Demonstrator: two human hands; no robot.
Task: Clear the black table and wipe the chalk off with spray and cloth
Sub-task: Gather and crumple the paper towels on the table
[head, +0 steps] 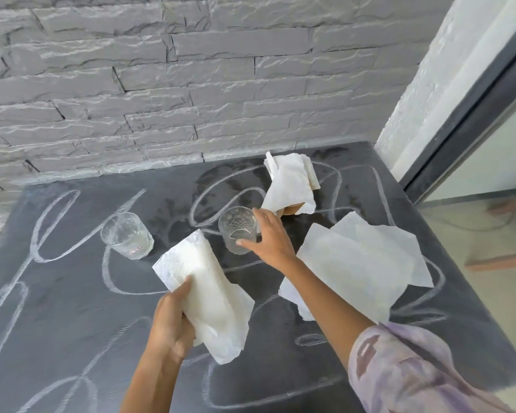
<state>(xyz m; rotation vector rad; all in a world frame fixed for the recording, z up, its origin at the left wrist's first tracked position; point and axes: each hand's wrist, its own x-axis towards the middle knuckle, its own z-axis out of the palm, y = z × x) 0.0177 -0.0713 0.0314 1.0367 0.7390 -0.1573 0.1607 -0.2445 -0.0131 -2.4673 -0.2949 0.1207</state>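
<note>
On the black table (pixel 72 308), chalk loops (pixel 42 234) cover most of the surface, with a smeared darker patch (pixel 221 180) near the back middle. Table butts against a grey stone-brick wall (pixel 161 84).

My right hand (pixel 268 236) is wrapped around a clear glass (pixel 236 231) near the table centre: thumb across the front, fingers round the far side, closed on it. Glass looks upright; can't tell if its base is on the table or just off it.

My left hand (pixel 170 320) is clenched on a crumpled white paper towel (pixel 203 293), gripping its lower part, the rest fanning up and to the right (towel's upper end sits just left of the held glass).

2nd glass (pixel 127 235) stands upright on the table to the left, apart from both hands, small red mark near its base.

2 more towel groups on the table: a flat overlapping pile (pixel 358 263) right of my right forearm, and a folded bunch (pixel 289 183) at the back, draped over something brown (pixel 292 209) (only an edge shows, can't identify it).

Right sleeve (pixel 414 371) is pale lilac with a blotchy pattern. Glass door frame (pixel 474 99) runs along the right side.
</note>
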